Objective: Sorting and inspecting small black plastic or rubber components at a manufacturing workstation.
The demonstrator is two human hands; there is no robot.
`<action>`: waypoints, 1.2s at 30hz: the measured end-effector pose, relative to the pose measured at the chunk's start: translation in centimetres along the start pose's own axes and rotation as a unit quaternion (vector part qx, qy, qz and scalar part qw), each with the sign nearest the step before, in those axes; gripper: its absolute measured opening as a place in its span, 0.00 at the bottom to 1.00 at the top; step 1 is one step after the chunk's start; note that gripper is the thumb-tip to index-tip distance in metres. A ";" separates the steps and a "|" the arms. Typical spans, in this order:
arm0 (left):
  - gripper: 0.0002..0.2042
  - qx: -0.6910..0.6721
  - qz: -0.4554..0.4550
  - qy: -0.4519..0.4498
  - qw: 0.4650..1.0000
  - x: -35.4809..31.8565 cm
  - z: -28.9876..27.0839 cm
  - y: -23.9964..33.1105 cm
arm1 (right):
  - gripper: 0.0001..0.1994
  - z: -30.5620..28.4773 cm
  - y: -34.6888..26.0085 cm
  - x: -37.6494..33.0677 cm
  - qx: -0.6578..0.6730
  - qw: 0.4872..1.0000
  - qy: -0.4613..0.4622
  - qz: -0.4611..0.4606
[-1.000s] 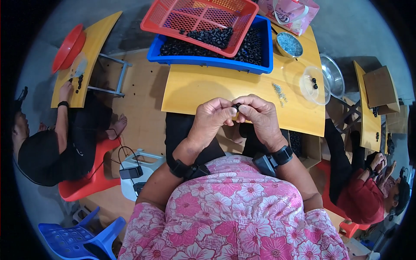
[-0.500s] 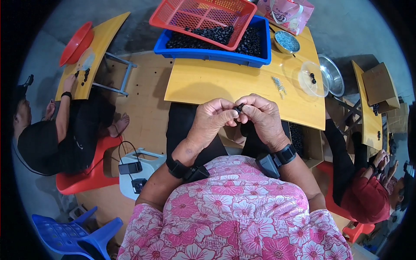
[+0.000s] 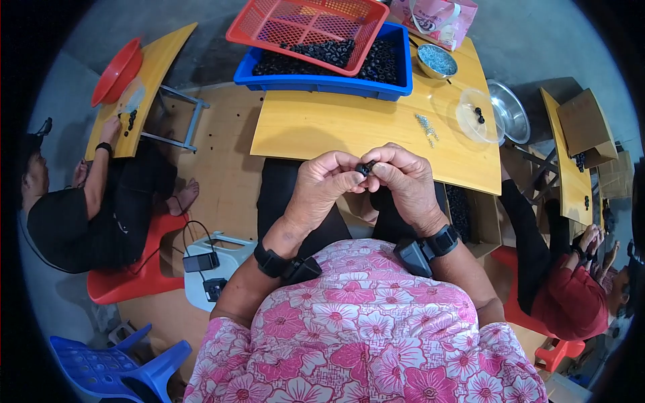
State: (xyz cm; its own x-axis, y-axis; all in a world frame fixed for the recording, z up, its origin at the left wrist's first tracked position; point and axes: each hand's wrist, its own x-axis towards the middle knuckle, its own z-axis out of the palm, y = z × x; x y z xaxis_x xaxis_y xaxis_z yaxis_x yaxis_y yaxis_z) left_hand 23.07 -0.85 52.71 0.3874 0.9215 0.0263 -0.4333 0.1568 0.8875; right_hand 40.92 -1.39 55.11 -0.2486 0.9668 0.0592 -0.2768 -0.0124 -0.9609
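Note:
Just beyond my lap, near the front edge of the yellow table, both hands meet at a small black knobbed part. My left hand pinches its left end between thumb and fingers. From the other side, my right hand grips it with thumb and forefinger; the fingertips cover much of the part. On the table at the right, a little heap of small shiny pieces lies loose. Beside it, a clear round plastic dish holds a similar black part.
A blue tray of black pieces stands at the back, with a red mesh basket resting on it. Right of it are a metal bowl of small shiny pieces and a pink bag. Co-workers sit at tables left and right.
Both hands keep hold of the black part, which sits slightly more tilted between the fingertips. The whole view has shifted a little, moving the table and trays slightly left.

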 end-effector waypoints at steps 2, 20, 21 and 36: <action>0.07 -0.001 0.001 0.003 1.000 0.0 -0.1 -0.2 | 0.07 -0.1 0.2 -0.1 -0.003 1.000 0.002 -0.002; 0.08 -0.036 -0.034 0.014 0.999 0.0 -0.4 -1.0 | 0.07 -0.3 -0.2 0.2 -0.221 0.968 -0.002 -0.116; 0.08 -0.035 -0.033 0.013 0.999 0.0 -0.3 -1.1 | 0.07 -0.3 -0.1 0.2 -0.229 0.965 0.003 -0.131; 0.06 -0.053 -0.043 0.018 0.998 0.4 -0.5 -1.9 | 0.10 -0.7 1.0 0.2 -0.051 0.998 0.021 0.043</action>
State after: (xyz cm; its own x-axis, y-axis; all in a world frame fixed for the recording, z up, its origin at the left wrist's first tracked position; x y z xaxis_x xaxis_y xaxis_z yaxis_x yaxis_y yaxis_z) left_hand 23.63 -0.62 50.81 0.3979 0.9151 -0.0654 -0.4842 0.2700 0.8322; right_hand 41.26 -1.08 53.98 -0.2272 0.9732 -0.0346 -0.1593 -0.0722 -0.9846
